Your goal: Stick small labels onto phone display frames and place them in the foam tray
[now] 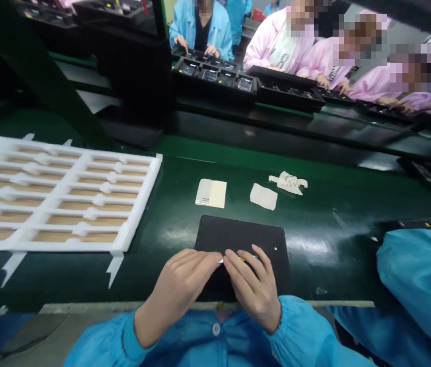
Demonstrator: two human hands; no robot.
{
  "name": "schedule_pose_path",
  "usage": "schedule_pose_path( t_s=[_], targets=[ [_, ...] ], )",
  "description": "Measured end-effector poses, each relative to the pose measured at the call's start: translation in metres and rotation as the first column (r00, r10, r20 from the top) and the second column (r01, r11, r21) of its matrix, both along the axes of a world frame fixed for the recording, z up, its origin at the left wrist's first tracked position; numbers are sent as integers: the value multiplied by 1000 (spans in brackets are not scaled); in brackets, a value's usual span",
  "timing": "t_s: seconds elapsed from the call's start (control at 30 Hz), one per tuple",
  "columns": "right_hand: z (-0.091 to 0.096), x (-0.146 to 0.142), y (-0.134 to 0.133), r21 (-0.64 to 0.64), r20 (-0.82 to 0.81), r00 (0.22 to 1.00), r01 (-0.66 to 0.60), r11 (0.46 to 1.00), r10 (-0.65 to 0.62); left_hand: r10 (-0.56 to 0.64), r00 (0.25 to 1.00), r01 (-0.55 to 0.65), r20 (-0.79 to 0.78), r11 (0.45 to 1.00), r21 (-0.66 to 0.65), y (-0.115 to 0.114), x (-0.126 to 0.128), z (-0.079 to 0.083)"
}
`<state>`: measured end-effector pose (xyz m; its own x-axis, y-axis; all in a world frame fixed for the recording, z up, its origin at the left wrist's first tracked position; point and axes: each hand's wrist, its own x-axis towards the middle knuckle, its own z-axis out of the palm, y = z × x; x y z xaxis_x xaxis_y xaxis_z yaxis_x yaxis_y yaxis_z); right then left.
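A flat black panel (244, 234) lies on the green bench in front of me. Over its near-left part, the closed fingertips of my left hand (186, 278) pinch a small white piece (221, 261), mostly hidden by the fingers. My right hand (255, 285) reaches over the panel from the other side, with its fingers stretched and spread. Its index fingertip is right beside the white piece; whether they touch is unclear. A tiny yellow spot (243, 259) shows between the right fingers. What lies below that palm is hidden.
A white foam frame with slots (56, 196) lies at left. Beyond the panel are a two-tone card (211, 193), a pale sheet (263, 197) and a crumpled wrapper (289, 182). A neighbour's blue sleeve (417, 265) is at right; black trays (215, 76) stand across.
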<state>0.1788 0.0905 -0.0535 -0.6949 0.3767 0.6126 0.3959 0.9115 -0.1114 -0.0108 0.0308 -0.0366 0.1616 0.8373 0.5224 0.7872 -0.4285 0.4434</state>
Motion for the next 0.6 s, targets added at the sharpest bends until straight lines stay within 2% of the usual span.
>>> schedule_pose_path(
  t_s=[0.1, 0.2, 0.37, 0.47, 0.6],
  targets=[
    [5, -9, -5, -125, -88, 992, 80, 989, -91, -27, 997, 26, -66, 999, -27, 0, -5, 2],
    [20, -12, -15, -225, -160, 972, 135, 965, -173, -61, 992, 51, -113, 995, -91, 0, -10, 5],
    [43, 12, -29, -332, -293, 913, 182, 926, -284, -102, 982, 66, -159, 973, -220, -4, -31, 20],
    [34, 42, -29, -399, -308, 891, 198, 895, -334, -43, 985, 14, -165, 985, -175, -15, -59, 42],
    [-1, 79, -25, -544, -286, 853, 232, 806, -438, 133, 964, -172, -231, 972, -158, -41, -116, 81]
  ],
)
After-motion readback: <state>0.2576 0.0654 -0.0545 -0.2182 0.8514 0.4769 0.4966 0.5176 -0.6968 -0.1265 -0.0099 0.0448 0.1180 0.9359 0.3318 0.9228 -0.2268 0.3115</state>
